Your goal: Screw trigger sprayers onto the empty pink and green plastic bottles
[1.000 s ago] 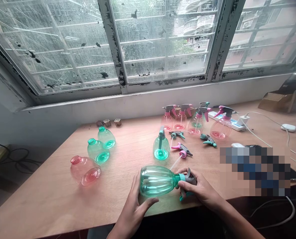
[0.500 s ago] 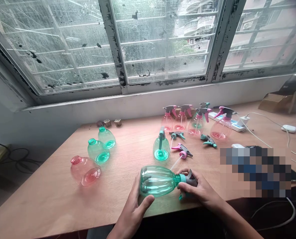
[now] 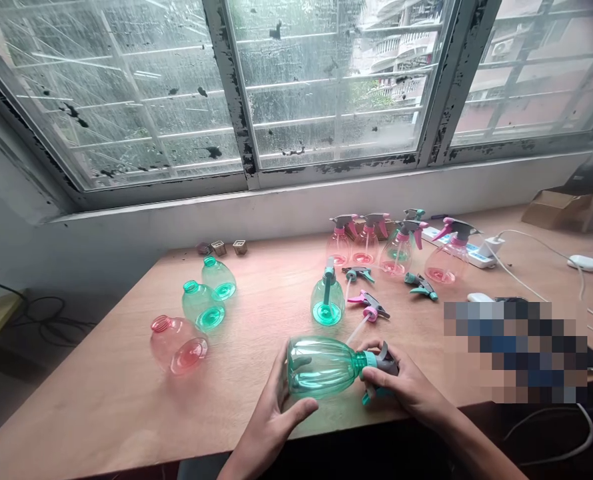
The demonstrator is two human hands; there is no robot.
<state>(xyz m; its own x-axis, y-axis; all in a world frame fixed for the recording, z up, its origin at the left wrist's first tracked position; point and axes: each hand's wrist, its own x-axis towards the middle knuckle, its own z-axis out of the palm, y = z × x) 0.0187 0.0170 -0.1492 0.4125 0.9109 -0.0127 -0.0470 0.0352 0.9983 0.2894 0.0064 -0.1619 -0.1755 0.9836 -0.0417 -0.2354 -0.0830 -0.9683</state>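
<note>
A green spray bottle [image 3: 321, 365] lies sideways over the table's front edge, its base to the left and its spray head [image 3: 387, 361] to the right. My left hand [image 3: 281, 407] cups the base, fingers behind it and thumb stretched out below. Thumb and fingers of my right hand [image 3: 401, 380] grip the spray head and its light teal collar. Just beyond stands a green spray bottle [image 3: 327, 303] with its head on. Beside that lie a pink-and-grey spray head [image 3: 371, 307] with its tube and a teal-and-grey spray head [image 3: 359, 274].
Headless bottles lean at the left: one pink [image 3: 179, 343], two green [image 3: 204, 307]. Pink spray bottles [image 3: 446, 257] stand at the back right near a power strip [image 3: 476, 253]. Another teal spray head [image 3: 421, 287] lies there. A blurred patch [image 3: 516, 350] covers the right side.
The view has shifted slightly, so everything sits a little further right. My left thumb has come further out from the bottle's side. My right hand keeps its hold on the spray head.
</note>
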